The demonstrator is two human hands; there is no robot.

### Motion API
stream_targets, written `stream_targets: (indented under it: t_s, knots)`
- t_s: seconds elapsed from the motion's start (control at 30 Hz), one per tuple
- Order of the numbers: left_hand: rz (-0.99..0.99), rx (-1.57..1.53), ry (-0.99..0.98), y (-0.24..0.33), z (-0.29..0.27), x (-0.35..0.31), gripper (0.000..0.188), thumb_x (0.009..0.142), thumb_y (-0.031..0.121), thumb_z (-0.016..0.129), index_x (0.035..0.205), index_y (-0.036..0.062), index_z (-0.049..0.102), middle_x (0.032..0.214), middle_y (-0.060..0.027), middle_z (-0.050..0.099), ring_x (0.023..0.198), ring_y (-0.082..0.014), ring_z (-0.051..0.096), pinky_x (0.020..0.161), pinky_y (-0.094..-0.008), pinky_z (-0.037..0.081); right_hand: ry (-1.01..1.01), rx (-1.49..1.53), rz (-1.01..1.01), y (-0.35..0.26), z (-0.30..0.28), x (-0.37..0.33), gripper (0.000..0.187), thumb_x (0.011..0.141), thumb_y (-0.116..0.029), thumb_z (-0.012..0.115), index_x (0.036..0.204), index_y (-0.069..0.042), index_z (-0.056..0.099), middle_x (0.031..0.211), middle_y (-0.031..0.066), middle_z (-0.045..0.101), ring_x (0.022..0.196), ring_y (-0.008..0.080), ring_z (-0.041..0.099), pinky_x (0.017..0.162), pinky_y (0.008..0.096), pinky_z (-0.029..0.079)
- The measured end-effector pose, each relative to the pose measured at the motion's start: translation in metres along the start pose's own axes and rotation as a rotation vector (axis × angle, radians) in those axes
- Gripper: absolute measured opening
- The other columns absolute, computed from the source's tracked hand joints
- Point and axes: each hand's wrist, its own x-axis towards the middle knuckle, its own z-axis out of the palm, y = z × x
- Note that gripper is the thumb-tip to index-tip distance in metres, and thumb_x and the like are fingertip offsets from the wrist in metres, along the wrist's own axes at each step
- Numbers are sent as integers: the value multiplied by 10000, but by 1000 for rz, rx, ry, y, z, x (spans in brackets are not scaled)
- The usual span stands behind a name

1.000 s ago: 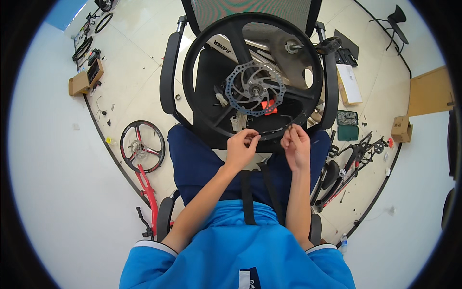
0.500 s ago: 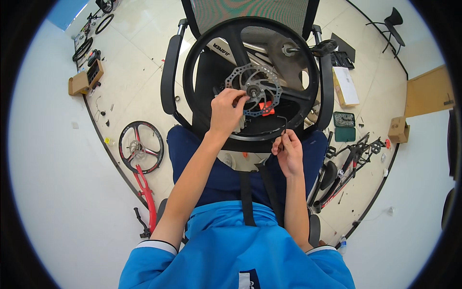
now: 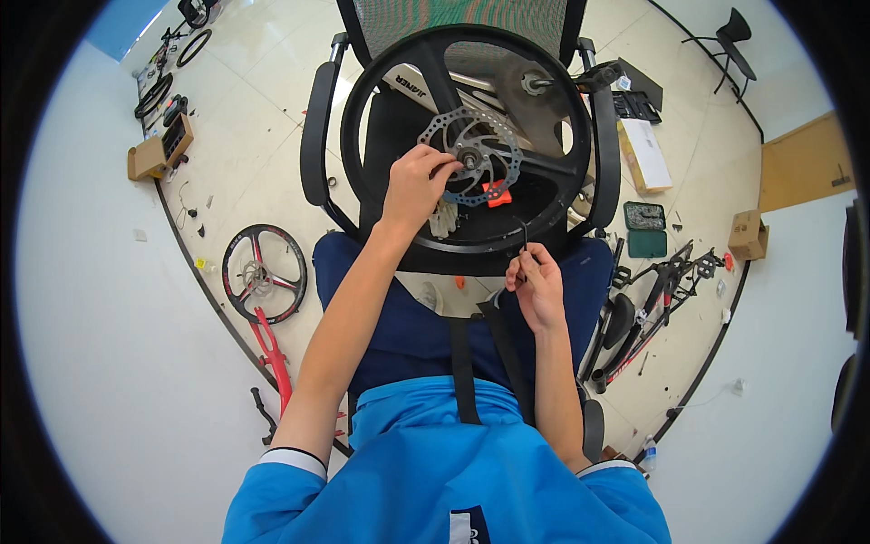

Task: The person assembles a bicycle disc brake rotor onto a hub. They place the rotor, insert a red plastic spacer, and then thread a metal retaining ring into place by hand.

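Note:
A black spoked bicycle wheel (image 3: 352, 136) lies across the office chair in front of me, with a silver brake rotor (image 3: 506, 189) at its hub (image 3: 469, 159). My left hand (image 3: 415, 189) reaches over the rotor's left side, thumb and fingers pinched together close to the hub. What sits between those fingertips is hidden. By the wheel's near rim, my right hand (image 3: 536, 283) is closed around a dark hex key (image 3: 524, 234), whose short bent end points up past the fingers. An orange piece (image 3: 497, 194) and a whitish glove-like thing (image 3: 443, 220) show beneath the wheel.
Chair armrests (image 3: 315, 136) flank the wheel. On the floor at left are another wheel (image 3: 297, 283), a red frame part (image 3: 275, 354) and an opened box (image 3: 147, 159). To the right lie a green case (image 3: 647, 243), a white box (image 3: 645, 154) and a dark bicycle frame (image 3: 666, 295).
The wheel appears slightly farther left and up in the picture. My left hand stays pinched by the hub, and my right hand has come a little left with the hex key, now turned differently.

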Motion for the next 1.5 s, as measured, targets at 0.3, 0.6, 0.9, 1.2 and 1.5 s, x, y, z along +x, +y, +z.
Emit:
stream_targets:
  t_s: [0.3,0.6,0.9,1.2,1.5]
  knots:
    - [107,26,158,-10,11,-11,113,795,86,798,836,3,733,784,-92,663,728,-273,655,661,-355,534,-45,-27,-55,-15,33,19,114,1018,-154,616,1049,-45,610,883,31,613,767,113,569,657,259,456]
    - [250,81,125,-17,13,-10,130,811,46,777,922,-6,735,863,-107,674,776,-277,665,703,-348,550,-103,-71,-34,-18,58,37,90,1005,-132,636,1036,-52,610,876,14,612,754,104,570,651,256,455]
    - [234,21,123,-16,12,-8,142,798,36,787,931,11,746,865,-95,669,767,-261,663,690,-336,546,-101,-112,-34,-11,53,40,91,989,-115,653,1035,-43,623,860,9,615,738,93,562,646,245,443]
    - [139,-29,210,-15,16,-12,135,777,44,820,889,9,752,845,-80,675,683,-214,658,593,-303,523,23,-250,-170,-24,67,58,152,945,-144,730,1010,-12,696,864,-11,650,691,49,497,608,212,383]
    - [166,-28,171,-16,15,-11,157,798,14,784,953,2,760,857,-102,669,765,-250,666,673,-330,539,103,-596,-445,-41,93,81,120,958,-111,699,970,2,661,828,12,672,726,64,593,665,213,470]
